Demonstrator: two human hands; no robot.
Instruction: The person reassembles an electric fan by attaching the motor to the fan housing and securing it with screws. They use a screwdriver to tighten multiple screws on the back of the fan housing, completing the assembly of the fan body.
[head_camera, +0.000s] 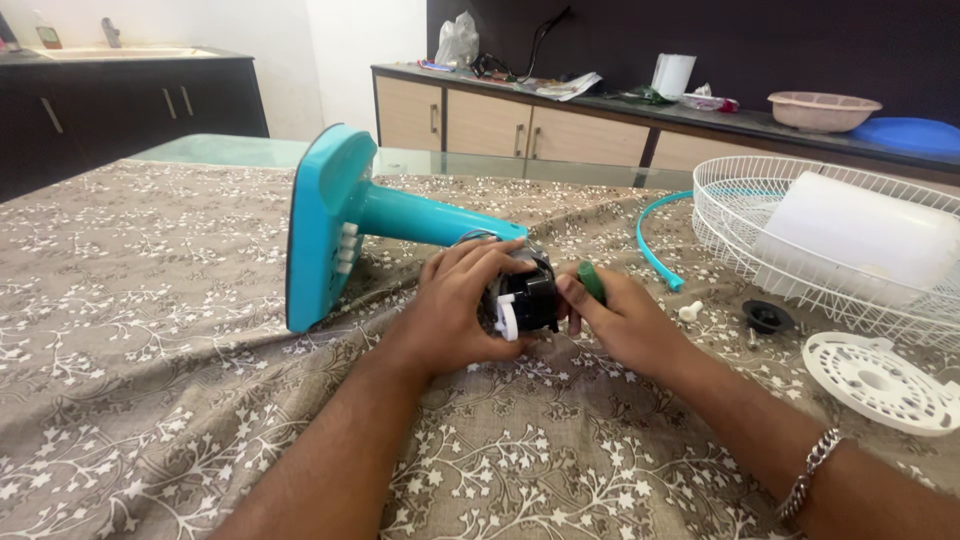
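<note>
A turquoise fan stand (345, 215) lies on its side on the table, base to the left, neck pointing right. At the neck's end sits the black fan motor (530, 295). My left hand (460, 300) wraps over the motor from the left and grips it. My right hand (620, 315) is against the motor's right side, closed on a green-handled screwdriver (591, 280) whose tip is hidden.
A white wire fan grille (740, 200) with a white blade piece (860, 240) in it stands at the right. Near it lie a turquoise rim strip (652, 245), a black cap (768, 317), a white knob (690, 311) and a white round plate (880, 380). Brown patterned cloth (150, 330) covers the table.
</note>
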